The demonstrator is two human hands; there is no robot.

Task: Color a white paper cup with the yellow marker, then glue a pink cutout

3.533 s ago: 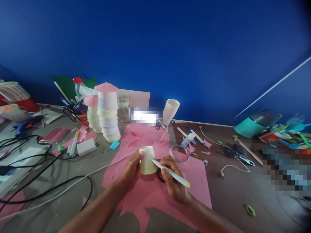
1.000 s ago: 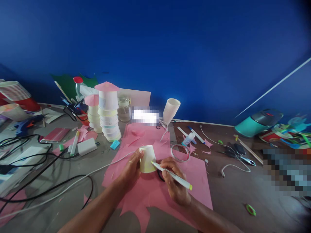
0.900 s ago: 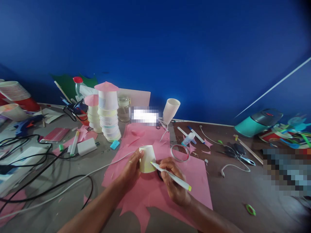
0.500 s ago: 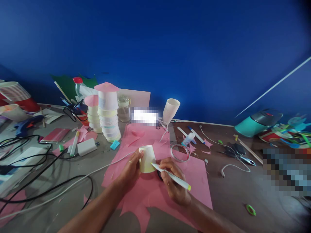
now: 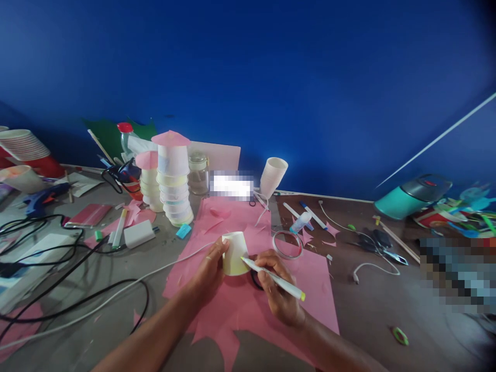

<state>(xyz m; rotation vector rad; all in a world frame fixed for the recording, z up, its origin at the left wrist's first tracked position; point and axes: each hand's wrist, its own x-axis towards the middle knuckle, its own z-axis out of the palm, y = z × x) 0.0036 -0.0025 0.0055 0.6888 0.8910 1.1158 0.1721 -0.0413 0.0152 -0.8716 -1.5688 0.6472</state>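
A paper cup [image 5: 234,252], upside down with yellow colouring towards its rim, is held by my left hand [image 5: 211,263] at its left side. My right hand [image 5: 279,289] is closed round a white felt-tip marker [image 5: 281,281] with a yellow end. The marker's yellow tip meets the cup's right side. Below them lies pink paper [image 5: 220,305] with a jagged cut edge. A dark round thing, partly hidden by my right hand, sits just right of the cup.
Stacked cups [image 5: 174,181] topped with a pink paper cone stand at back left. Nested white cups [image 5: 273,175] lean near the wall. A tape roll [image 5: 287,244], a glue bottle [image 5: 301,222] and scissors [image 5: 387,253] lie to the right. Cables [image 5: 127,284] cross the left side.
The marker tip has moved slightly up along the cup's right side, with my right hand shifting only a little. My left hand and the cup look almost unmoved.
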